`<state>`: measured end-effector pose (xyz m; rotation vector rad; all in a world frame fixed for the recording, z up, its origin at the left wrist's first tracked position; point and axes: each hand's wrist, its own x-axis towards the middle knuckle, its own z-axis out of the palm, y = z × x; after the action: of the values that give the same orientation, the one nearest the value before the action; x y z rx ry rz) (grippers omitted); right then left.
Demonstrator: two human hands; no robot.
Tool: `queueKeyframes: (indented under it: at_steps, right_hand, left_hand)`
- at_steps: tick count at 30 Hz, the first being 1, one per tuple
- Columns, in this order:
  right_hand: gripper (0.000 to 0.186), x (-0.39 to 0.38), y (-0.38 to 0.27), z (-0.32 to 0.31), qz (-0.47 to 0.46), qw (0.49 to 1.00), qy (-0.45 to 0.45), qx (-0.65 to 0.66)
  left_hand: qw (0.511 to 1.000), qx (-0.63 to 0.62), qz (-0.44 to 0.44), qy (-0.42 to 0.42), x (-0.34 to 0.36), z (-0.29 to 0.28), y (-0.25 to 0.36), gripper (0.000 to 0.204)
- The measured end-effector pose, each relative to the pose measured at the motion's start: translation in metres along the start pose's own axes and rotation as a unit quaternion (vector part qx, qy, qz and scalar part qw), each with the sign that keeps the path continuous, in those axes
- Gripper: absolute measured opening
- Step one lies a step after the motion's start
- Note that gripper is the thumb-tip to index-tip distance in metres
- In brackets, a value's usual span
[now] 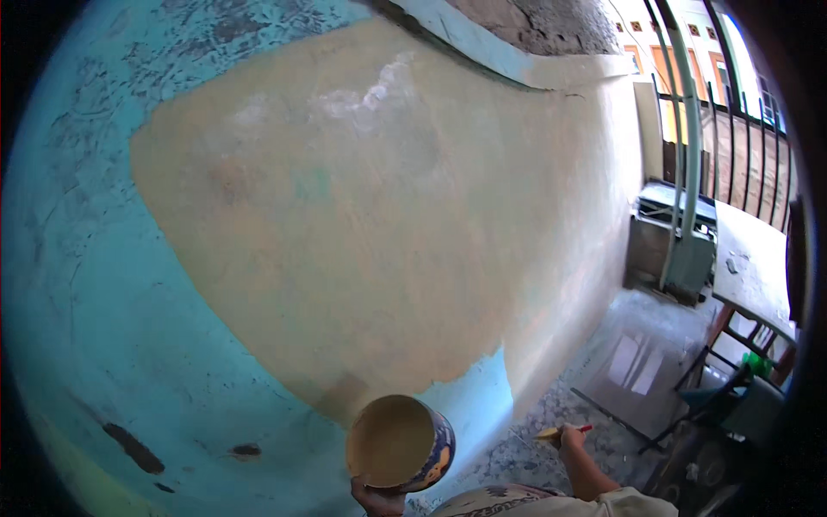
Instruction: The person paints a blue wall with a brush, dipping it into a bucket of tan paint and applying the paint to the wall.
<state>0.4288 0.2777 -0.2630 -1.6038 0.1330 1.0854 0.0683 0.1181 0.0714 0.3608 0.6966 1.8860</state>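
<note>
My left hand (375,495) grips a round, dark-patterned bucket (392,441) of beige paint at the lower middle. To its right, low in the view, my right hand (570,438) is closed on a paintbrush (549,435) with red on its handle end; the brush is apart from the wall. In front of me, a wall carries a large patch of beige paint (362,224) surrounded by turquoise, flaking paint (86,258), with dark bare spots (133,448) at the lower left.
A ledge (465,34) runs along the wall's top. At right are a barred gate (732,146), a vertical pipe (689,207), a pale tabletop (749,258), dark chairs (745,405) and a green object (756,364). Below lies a grey, paint-spotted floor (543,414).
</note>
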Motion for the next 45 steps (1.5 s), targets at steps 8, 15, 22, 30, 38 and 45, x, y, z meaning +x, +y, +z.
queueKeyframes:
  at_steps: [8, 15, 22, 30, 38, 45]
  right_hand:
    - [0.053, -0.034, -0.033, 0.045, 0.054, 0.978, -0.198, -0.019]
    - [0.027, -0.097, -0.094, 0.092, -0.024, 0.963, -0.261, -0.062]
    - [0.014, -0.103, -0.093, 0.093, -0.038, 0.958, -0.282, -0.039]
    - [0.011, -0.108, -0.101, 0.081, -0.005, 0.963, -0.256, -0.079]
    - [0.010, -0.030, -0.075, 0.061, 0.044, 0.934, -0.352, -0.044]
    - [0.015, -0.068, -0.090, 0.063, 0.004, 0.932, -0.343, -0.122]
  left_hand:
    - [1.000, -0.007, -0.026, -0.010, -0.002, 0.023, -0.016, 0.066]
    - [0.999, -0.032, 0.006, -0.007, 0.009, 0.027, -0.012, 0.052]
    - [0.999, -0.013, -0.025, 0.026, 0.005, 0.022, -0.011, 0.053]
    - [0.998, -0.029, -0.030, 0.050, 0.014, 0.014, -0.022, 0.054]
    - [0.996, 0.003, -0.004, 0.094, -0.003, 0.011, -0.034, 0.052]
    - [0.992, -0.042, -0.011, 0.116, -0.033, -0.003, -0.032, 0.042]
